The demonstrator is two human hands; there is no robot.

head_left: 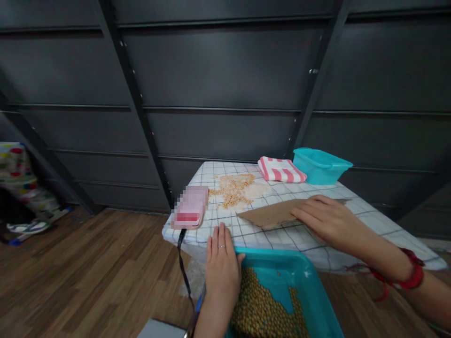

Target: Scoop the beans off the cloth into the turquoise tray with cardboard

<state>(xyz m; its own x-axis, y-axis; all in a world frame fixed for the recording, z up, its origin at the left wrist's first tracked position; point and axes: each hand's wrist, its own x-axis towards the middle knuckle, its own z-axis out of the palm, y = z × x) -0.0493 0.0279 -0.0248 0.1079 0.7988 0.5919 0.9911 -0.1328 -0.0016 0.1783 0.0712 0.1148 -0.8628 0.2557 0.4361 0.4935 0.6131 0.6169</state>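
Note:
My right hand point(326, 218) is closed on a flat piece of brown cardboard point(269, 213), held slanting over the table's right half. Its pointed end faces left, near the loose yellowish beans point(234, 190) scattered on the checked tablecloth point(211, 172). My left hand point(222, 267) lies with fingers stretched out at the table's front edge. Its thumb rests by the rim of a teal tray point(282, 253), though whether it presses on the rim I cannot tell. Many small round brownish-green beans point(262, 307) lie in the tray, which sits against the table's front edge.
A pink phone point(190, 206), partly blurred, lies at the table's left with a black strap point(181, 256) hanging down. At the back right are a folded pink-and-white striped towel point(282, 170) and a teal basin point(320, 166). Behind stands a dark panelled wall point(218, 70).

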